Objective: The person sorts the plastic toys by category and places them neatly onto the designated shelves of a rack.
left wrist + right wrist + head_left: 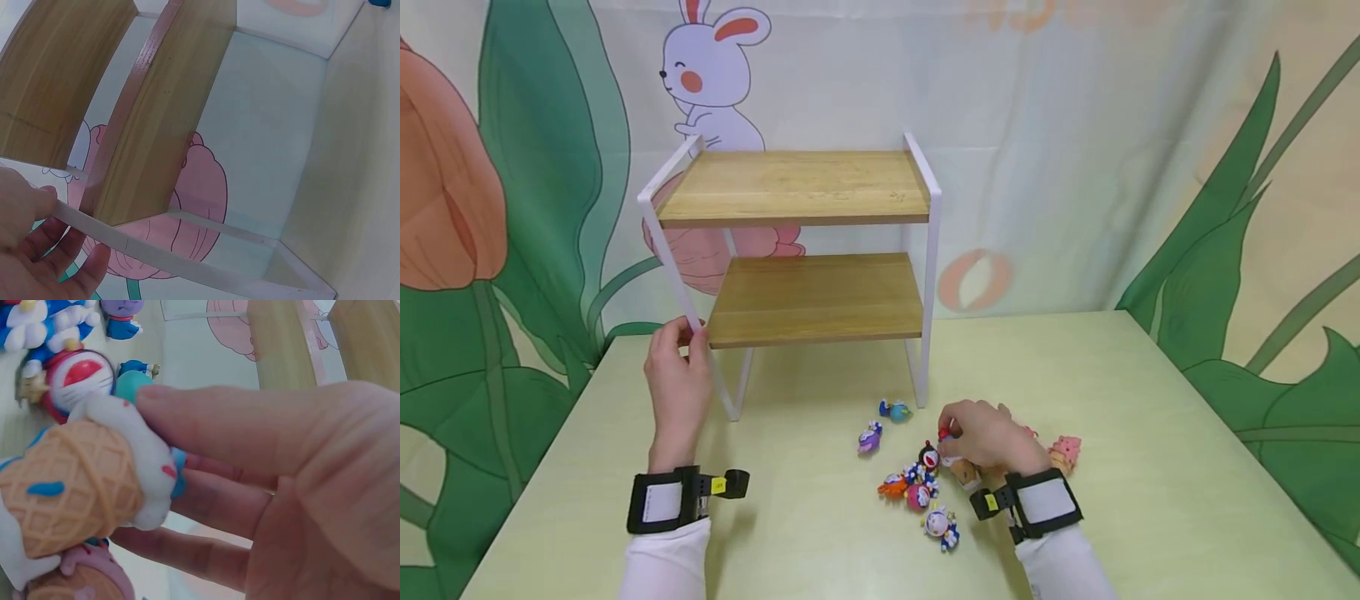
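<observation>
My left hand [677, 379] grips the white metal frame of a two-tier shelf [820, 327], at its left front upright beside the lower board. In the left wrist view the thumb lies on one side of that upright [187, 259] and the fingers curl behind it. Over the toy pile, my right hand [988, 433] pinches a small ice-cream-cone figurine [78, 481] with waffle texture and white icing. Its thumb presses the icing edge, with the other fingers partly hidden behind. Beside it sits a figurine with a red open mouth [81, 378].
Several cartoon figurines lie on the pale table [805, 517], among them a purple one [869, 437], a blue one [895, 410], an orange one [892, 486] and a round white-faced one [937, 522]. Pink figurines [1065, 452] lie right of the right hand. A printed curtain [1037, 167] hangs behind.
</observation>
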Demonstrator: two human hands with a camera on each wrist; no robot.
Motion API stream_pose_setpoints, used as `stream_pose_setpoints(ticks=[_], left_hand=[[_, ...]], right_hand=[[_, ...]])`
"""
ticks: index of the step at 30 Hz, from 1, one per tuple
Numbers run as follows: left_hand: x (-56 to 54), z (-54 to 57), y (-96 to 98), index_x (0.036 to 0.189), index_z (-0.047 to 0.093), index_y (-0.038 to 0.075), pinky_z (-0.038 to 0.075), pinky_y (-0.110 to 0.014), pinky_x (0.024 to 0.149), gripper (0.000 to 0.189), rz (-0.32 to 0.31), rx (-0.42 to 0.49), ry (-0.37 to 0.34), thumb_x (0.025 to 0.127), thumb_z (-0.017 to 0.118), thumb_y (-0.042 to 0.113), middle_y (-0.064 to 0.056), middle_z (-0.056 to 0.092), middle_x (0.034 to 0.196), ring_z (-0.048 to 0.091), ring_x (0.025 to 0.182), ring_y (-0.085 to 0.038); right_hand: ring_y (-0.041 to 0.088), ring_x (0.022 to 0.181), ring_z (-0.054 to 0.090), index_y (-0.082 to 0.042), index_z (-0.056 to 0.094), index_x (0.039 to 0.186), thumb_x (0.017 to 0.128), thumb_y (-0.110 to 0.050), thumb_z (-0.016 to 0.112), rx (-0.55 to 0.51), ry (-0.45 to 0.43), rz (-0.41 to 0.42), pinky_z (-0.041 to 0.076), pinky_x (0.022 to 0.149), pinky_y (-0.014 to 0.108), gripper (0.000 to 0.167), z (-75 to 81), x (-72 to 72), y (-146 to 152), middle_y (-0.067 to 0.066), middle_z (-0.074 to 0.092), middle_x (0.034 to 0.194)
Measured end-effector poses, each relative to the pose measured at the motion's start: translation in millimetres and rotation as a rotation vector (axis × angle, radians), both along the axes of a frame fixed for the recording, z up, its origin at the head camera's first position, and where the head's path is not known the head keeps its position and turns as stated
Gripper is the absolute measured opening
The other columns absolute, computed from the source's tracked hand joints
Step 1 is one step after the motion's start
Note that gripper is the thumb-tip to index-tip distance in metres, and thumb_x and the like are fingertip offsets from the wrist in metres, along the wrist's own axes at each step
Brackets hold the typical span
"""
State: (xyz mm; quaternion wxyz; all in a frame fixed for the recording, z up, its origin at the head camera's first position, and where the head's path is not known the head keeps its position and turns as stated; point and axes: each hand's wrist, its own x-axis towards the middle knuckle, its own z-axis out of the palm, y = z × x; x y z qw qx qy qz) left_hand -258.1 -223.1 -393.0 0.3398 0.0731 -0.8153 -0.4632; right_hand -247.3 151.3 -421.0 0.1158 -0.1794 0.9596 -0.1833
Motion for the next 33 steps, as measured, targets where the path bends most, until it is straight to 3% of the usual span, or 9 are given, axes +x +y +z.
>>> stream_pose_setpoints(ticks=[10,16,19,24,28,33], left_hand=[[0.0,-2.1,-3.0,0.124,0.057,-0.003,0.049,-0.046,0.086,0.03,-0.001,-0.005,-0.004,0.102,0.053,0.017,-0.018,0.054,0.112,0.051,0.102,-0.028],[-0.4,-2.7,-2.9,0.124,0.057,-0.003,0.048,-0.046,0.086,0.03,-0.007,0.0,0.004,0.102,0.053,0.017,-0.018,0.055,0.111,0.051,0.102,-0.028],[-0.7,-2.4,-2.8,0.124,0.057,-0.002,0.049,-0.046,0.086,0.03,-0.007,-0.001,0.009,0.102,0.053,0.017,-0.018,0.055,0.111,0.051,0.102,-0.027],[-1.7,-2.5,-2.1,0.124,0.056,-0.002,0.05,-0.048,0.088,0.029,-0.008,-0.002,0.006,0.101,0.053,0.016,-0.018,0.055,0.111,0.052,0.102,-0.028],[-2.4,-3.4,-1.9,0.124,0.057,-0.002,0.05,-0.048,0.088,0.029,-0.005,-0.006,0.002,0.101,0.054,0.016,-0.019,0.056,0.11,0.052,0.102,-0.029],[-1.7,-3.8,-2.9,0.124,0.057,-0.002,0.05,-0.047,0.086,0.029,-0.004,-0.008,0.009,0.101,0.053,0.016,-0.018,0.056,0.109,0.052,0.101,-0.028]], right_hand=[[0.016,0.087,0.058,-0.019,0.066,0.094,0.087,-0.025,0.075,-0.024,0.052,0.009,0.035,0.089,0.052,0.013,5.5,3.3,-2,-0.008,0.066,0.086],[0.015,0.07,0.057,-0.016,0.065,0.096,0.089,-0.019,0.074,-0.112,0.02,-0.011,0.046,0.066,0.036,0.012,9.8,6.3,0,-0.004,0.064,0.085],[0.015,0.059,0.054,-0.014,0.063,0.095,0.09,-0.015,0.072,-0.17,-0.001,-0.01,0.043,0.052,0.031,0.01,12.9,7.5,0,-0.002,0.064,0.084],[0.013,0.045,0.048,-0.013,0.062,0.098,0.091,-0.012,0.07,-0.227,-0.02,-0.003,0.036,0.039,0.027,0.011,16.8,9.9,1,-0.001,0.065,0.084],[0.012,0.044,0.048,-0.013,0.062,0.099,0.09,-0.01,0.07,-0.246,0.002,0.002,0.039,0.042,0.028,0.012,20.4,12.1,1,-0.001,0.067,0.086],[0.012,0.064,0.057,-0.015,0.063,0.1,0.09,-0.012,0.071,-0.246,0.055,-0.004,0.047,0.06,0.031,0.012,26.4,13.4,-1,-0.002,0.069,0.093]])
